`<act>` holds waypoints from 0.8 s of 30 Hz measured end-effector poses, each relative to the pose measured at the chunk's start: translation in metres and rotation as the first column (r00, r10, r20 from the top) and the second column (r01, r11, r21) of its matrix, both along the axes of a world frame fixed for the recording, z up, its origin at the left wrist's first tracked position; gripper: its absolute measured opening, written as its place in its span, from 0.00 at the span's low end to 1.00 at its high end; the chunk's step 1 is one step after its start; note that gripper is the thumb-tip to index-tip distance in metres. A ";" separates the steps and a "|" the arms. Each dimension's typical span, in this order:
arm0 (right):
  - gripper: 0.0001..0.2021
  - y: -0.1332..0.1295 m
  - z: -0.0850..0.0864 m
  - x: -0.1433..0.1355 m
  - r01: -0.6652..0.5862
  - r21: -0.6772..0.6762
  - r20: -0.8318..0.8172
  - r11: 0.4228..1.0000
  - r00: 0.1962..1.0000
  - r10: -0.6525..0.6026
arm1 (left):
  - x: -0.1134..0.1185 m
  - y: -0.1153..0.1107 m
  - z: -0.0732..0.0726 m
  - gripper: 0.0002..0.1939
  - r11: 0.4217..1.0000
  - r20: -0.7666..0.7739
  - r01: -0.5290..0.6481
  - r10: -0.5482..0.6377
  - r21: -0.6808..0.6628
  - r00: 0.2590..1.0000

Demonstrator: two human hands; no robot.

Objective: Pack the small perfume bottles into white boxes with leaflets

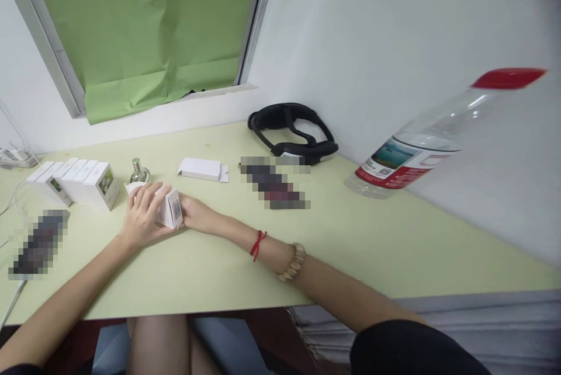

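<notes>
A small white cardboard box (170,209) with a barcode label on its end is between my two hands, just above the table. My left hand (142,214) wraps over it from the left, fingers across the top and thumb beneath. At the box's far right side is my right hand (189,211), closed against it; its fingers are mostly hidden behind the box. A shiny metallic bottle-like object (138,172) stands just beyond my left hand. Behind my hands, a white carton (200,169) lies on its side with an end flap open.
Several white boxes (100,185) stand in a row at the left. A blurred-out dark object (39,243) lies nearer me, another (274,183) right of centre. A black headset (291,129) rests at the back. A red-capped bottle (394,156) stands at the right by the wall.
</notes>
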State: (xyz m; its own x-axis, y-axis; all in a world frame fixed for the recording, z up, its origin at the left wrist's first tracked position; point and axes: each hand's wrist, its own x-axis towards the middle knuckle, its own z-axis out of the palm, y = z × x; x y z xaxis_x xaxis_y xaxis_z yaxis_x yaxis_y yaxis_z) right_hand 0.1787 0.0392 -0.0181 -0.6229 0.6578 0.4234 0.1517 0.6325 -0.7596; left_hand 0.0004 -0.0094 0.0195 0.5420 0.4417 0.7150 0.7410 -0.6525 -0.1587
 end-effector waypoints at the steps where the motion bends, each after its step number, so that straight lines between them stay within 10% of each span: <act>1: 0.20 0.001 0.002 0.000 0.012 -0.039 -0.062 0.999 0.998 -0.015 | -0.001 0.000 0.000 0.41 0.999 0.027 -0.042 0.042 -0.002 0.999; 6: 0.20 -0.005 0.015 -0.001 0.046 -0.227 -0.294 0.973 0.949 -0.113 | -0.003 0.002 0.001 0.35 0.981 0.094 -0.181 0.187 -0.069 0.978; 24: 0.21 -0.010 0.017 -0.002 0.032 -0.212 -0.276 0.977 0.957 -0.091 | -0.001 0.000 0.000 0.34 0.974 0.068 -0.209 0.215 -0.087 0.974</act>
State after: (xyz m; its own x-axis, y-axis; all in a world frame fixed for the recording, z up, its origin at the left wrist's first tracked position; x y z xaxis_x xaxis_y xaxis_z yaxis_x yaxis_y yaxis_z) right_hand 0.1768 0.0292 -0.0011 -0.4527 0.7813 0.4297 -0.0546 0.4568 -0.8879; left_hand -0.0009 -0.0094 0.0193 0.3751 0.5976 0.7086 0.8719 -0.4871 -0.0507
